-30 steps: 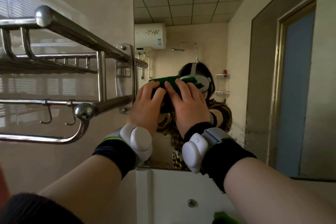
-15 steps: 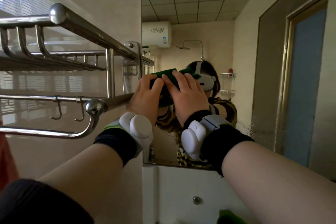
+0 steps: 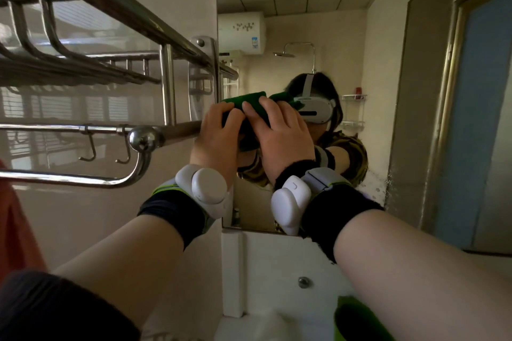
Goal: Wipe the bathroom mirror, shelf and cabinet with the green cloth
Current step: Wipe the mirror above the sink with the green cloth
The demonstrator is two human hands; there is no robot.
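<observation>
The green cloth (image 3: 250, 98), dark and bunched into a thick pad, lies against the mirror (image 3: 304, 36) near its left edge. The left hand (image 3: 217, 138) and right hand (image 3: 281, 137) press it side by side with flat, extended fingers (image 3: 256, 116).

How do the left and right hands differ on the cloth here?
The left hand sits at the mirror's left edge, beside the towel rack; the right hand lies further right on it. The left hand covers the cloth's left end; the right hand covers its middle and right. Both press the cloth against the mirror, fingers extended.
</observation>
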